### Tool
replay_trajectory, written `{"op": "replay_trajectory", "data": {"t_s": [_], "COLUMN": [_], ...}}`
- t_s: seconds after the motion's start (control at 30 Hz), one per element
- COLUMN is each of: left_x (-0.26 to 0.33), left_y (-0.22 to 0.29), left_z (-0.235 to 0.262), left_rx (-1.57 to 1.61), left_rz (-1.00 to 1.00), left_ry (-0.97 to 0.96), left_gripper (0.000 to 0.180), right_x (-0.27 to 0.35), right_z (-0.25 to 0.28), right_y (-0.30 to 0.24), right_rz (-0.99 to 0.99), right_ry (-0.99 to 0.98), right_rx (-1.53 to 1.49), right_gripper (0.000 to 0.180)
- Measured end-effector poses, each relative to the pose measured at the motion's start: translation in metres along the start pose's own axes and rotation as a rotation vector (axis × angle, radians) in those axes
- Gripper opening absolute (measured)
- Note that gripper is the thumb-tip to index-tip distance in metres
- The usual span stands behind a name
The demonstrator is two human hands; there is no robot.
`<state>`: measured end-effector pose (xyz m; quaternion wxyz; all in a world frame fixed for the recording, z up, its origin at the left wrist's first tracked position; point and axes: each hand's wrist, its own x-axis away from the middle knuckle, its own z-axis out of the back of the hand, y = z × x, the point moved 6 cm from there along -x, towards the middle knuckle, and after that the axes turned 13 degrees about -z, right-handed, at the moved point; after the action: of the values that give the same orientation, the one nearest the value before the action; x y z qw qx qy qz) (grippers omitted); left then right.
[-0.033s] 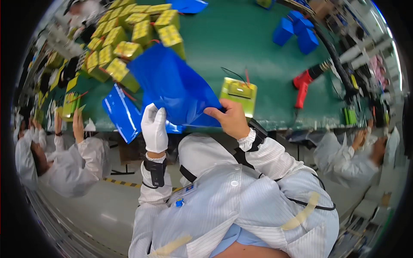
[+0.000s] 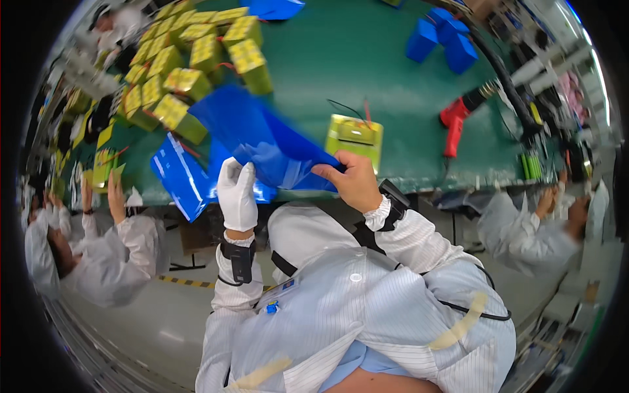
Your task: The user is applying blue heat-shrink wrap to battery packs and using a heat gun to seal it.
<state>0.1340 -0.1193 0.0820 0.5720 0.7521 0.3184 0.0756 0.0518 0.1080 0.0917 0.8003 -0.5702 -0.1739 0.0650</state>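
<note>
My left hand (image 2: 237, 194), in a white glove, pinches the near edge of a shiny blue plastic film sleeve (image 2: 246, 124). My bare right hand (image 2: 356, 180) grips the sleeve's right end between thumb and fingers. The sleeve spreads between both hands above the table's near edge, its far part bending away to the left. Beyond my right hand lies a yellow-green battery pack (image 2: 354, 139) with a black and a red wire. Another blue film sleeve (image 2: 180, 175) lies left of my gloved hand, partly over the table edge.
Many yellow-green battery packs (image 2: 206, 52) crowd the green table (image 2: 314, 65) at the far left. Several blue-wrapped packs (image 2: 421, 40) stand far right, near a red heat gun (image 2: 453, 124). More blue film (image 2: 275, 8) lies at the back. Co-workers sit on both sides.
The far part of the blue sleeve has sunk nearer and looks narrower. Both hands keep their grip. The whole table view has shifted slightly left.
</note>
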Motion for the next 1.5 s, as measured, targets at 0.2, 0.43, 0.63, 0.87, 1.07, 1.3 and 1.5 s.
{"op": "replay_trajectory", "data": {"t_s": [0.2,0.43,0.63,0.87,1.07,1.3,1.5], "left_x": [0.032,0.084,0.128,0.125,0.096,0.089,0.004], "left_y": [-0.051,-0.065,-0.089,-0.136,-0.148,-0.151,-0.158], "left_z": [-0.077,-0.123,-0.161,-0.203,-0.223,-0.225,-0.204], "left_rx": [-0.238,0.089,0.351,0.009,0.002,0.085,0.1], "left_rz": [0.125,0.359,0.691,0.607,0.571,0.669,0.629], "left_ry": [-0.28,-0.469,-0.661,-0.606,-0.645,-0.736,-0.499], "left_gripper": [0.028,0.027,0.058,0.022,0.023,0.024,0.023], "right_x": [0.071,0.089,0.085,0.079,0.061,0.012,-0.118], "right_z": [0.084,0.128,0.189,0.207,0.182,0.179,0.162], "right_y": [0.035,0.143,0.137,0.142,0.125,0.129,0.144], "right_rz": [0.067,-0.299,-0.103,-0.144,0.162,0.204,0.246], "right_ry": [0.149,0.166,0.669,0.536,0.206,-0.039,-0.244], "right_rx": [-0.061,-0.126,0.493,0.781,0.341,-0.085,0.81], "right_gripper": [0.04,0.058,0.039,0.029,0.02,0.043,0.032]}}
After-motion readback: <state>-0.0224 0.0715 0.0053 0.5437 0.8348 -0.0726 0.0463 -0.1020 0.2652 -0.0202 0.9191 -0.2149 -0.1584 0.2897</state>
